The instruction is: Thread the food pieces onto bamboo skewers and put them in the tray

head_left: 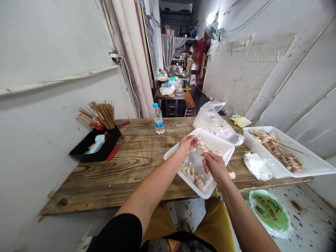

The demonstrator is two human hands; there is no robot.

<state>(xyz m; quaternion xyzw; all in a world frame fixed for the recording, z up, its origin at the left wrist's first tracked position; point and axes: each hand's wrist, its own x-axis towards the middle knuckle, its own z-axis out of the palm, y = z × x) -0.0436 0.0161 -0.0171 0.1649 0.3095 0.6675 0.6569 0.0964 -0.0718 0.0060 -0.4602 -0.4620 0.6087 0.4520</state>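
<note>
A white plastic tray (pixel 172 153) stands at the table's front edge, with garlic cloves (pixel 195 175) and loose skins in it. My left hand (pixel 187 145) is over its far left part, fingers curled together at the garlic pile (pixel 203 144); what lies between the fingertips is hidden. Over the tray's right side, my right hand (pixel 215 166) is closed around a thin bamboo skewer (pixel 217 191), which slants down past the tray's near rim. I cannot make out whether anything is on the skewer's upper end.
Loose skewers (pixel 147 154) lie left of the tray, near a water bottle (pixel 159 120). A black box (pixel 78 151) and bundled skewers (pixel 101 113) are farther left. Behind the tray sits a plastic bag (pixel 210 117); rightward, another tray (pixel 315 168) holds skewered garlic. A lined bin (pixel 271 211) stands below.
</note>
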